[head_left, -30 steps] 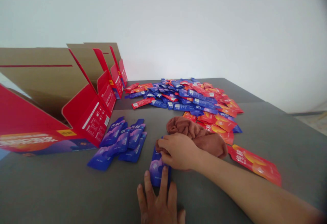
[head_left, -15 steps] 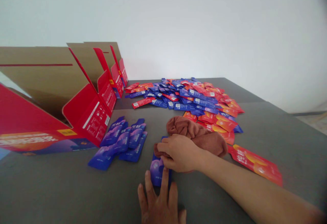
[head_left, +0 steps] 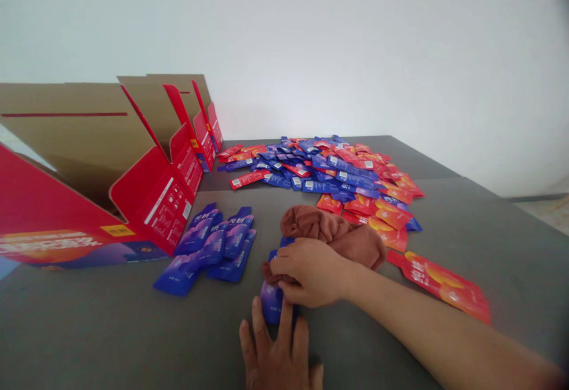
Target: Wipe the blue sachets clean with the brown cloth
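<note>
My right hand (head_left: 309, 271) is closed on a bunched brown cloth (head_left: 338, 236) and presses its near end onto a blue-purple sachet (head_left: 271, 302). That sachet lies flat on the dark table, its middle covered by the cloth and my fingers. My left hand (head_left: 280, 354) has its fingers spread, with fingertips at the sachet's near edge. Several more blue sachets (head_left: 213, 248) overlap in a small group to the left. On the right, a red-orange sachet (head_left: 447, 283) lies beside my right forearm.
Red cartons (head_left: 155, 200) with raised cardboard flaps stand in a row along the left. Farther back, a large heap of blue and red sachets (head_left: 329, 168) spreads over the table (head_left: 471, 218). A white wall (head_left: 338, 46) rises behind it.
My right hand has slid the cloth slightly to the left and nearer to me along the sachet. The left hand has stayed in place.
</note>
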Motion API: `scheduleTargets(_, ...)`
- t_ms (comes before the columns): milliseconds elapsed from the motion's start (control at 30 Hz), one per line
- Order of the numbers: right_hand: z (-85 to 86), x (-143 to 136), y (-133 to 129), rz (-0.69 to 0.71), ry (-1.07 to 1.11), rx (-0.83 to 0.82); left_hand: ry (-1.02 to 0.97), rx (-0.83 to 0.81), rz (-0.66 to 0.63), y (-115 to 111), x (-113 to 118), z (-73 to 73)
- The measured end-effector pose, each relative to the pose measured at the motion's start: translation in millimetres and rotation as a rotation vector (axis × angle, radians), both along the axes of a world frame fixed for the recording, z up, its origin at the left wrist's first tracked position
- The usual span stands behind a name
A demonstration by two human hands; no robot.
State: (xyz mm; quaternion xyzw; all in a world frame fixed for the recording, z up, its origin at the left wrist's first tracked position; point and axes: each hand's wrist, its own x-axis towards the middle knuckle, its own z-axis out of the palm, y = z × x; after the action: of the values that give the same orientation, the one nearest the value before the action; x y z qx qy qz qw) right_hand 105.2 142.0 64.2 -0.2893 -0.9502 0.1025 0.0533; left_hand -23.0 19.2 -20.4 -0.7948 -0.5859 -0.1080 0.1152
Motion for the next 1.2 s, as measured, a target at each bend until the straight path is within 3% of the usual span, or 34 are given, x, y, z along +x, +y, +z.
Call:
scheduleTargets(267,-4.4,-2.6,6.3,-0.266,-0.081,0.068,0.016,0.025,-0.031,0.7,-2.3,0.7)
scheduleTargets(667,-3.7,-3.3,-2.5,0.020,0.018,0.031,0.007,0.060,-0.030,1.0,-2.5,-5.2)
scheduleTargets(967,-1.8,-4.5,-1.8,-0.049,0.015,0.047,0.023,0.049,-0.027,1.7,-2.3,-3.2)
scheduleTargets(1200,-3.2,-4.8,1.1,-0.256,-0.014,0.070,0.018,0.033,-0.021,1.8,-1.6,0.1)
